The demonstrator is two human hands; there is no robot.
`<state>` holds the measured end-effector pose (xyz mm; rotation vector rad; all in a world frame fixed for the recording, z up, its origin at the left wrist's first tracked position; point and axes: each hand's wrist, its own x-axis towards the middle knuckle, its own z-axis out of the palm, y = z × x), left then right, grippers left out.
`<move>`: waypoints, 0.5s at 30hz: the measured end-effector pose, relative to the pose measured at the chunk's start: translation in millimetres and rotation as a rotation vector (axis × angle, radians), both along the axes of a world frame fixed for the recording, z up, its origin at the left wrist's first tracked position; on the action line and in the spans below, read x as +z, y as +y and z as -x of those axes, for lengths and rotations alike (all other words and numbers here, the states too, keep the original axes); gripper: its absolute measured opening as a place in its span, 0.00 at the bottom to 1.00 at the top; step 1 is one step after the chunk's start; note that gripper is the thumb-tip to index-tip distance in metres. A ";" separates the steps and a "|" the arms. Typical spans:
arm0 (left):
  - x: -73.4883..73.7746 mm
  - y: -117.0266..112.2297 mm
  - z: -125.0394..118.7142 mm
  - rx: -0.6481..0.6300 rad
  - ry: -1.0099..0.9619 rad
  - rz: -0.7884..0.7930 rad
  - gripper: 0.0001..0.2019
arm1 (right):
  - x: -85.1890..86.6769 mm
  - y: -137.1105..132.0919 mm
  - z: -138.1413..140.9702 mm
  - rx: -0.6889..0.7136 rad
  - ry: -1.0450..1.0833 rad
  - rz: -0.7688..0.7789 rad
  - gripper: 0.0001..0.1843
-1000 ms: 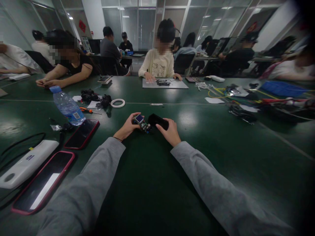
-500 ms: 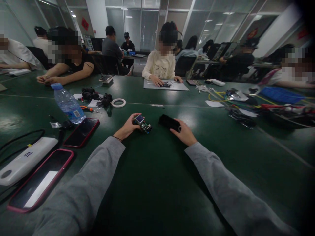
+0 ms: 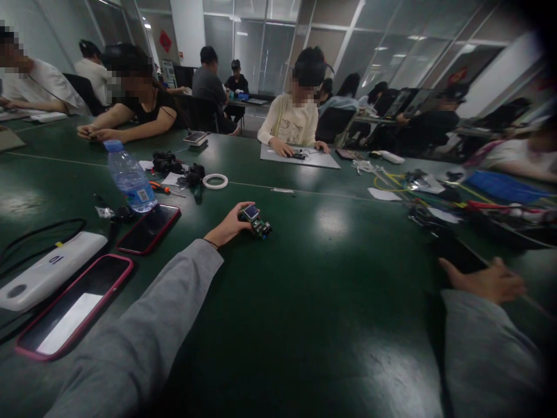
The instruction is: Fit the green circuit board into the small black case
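Note:
My left hand (image 3: 230,226) rests on the green table (image 3: 304,302) and pinches a small circuit board with a blue screen (image 3: 256,219) at its near end. My right hand (image 3: 485,281) is far out to the right, low over the table, with thumb and fingers stretched apart. A dark flat thing (image 3: 458,254), hard to make out, lies just beyond its thumb. Grey sleeves cover both of my arms.
On the left lie a water bottle (image 3: 129,177), two phones (image 3: 150,229) (image 3: 73,305) and a white power bank (image 3: 47,270). A tape roll (image 3: 214,181) and black parts (image 3: 164,162) sit farther back. Cables and tools (image 3: 435,200) clutter the right. People sit across the table.
My right hand has swung far to the right, taking the black flat object away from the centre. My left hand has kept hold of the circuit board in place.

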<state>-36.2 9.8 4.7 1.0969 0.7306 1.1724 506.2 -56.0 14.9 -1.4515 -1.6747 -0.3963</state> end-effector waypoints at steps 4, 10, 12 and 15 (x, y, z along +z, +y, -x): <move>1.6 -1.5 -0.4 0.018 0.014 0.007 0.36 | -16.5 28.4 6.1 -0.291 0.270 -0.191 0.34; 2.2 -1.3 -0.9 0.043 0.049 0.048 0.34 | -11.3 34.0 189.9 0.030 -0.112 -0.031 0.26; -1.4 1.2 -0.9 0.073 0.034 0.066 0.34 | -6.0 25.3 270.2 0.334 -0.287 0.111 0.25; -9.6 6.7 -0.3 0.106 -0.051 0.108 0.29 | 1.5 20.9 354.3 0.644 -0.430 0.210 0.28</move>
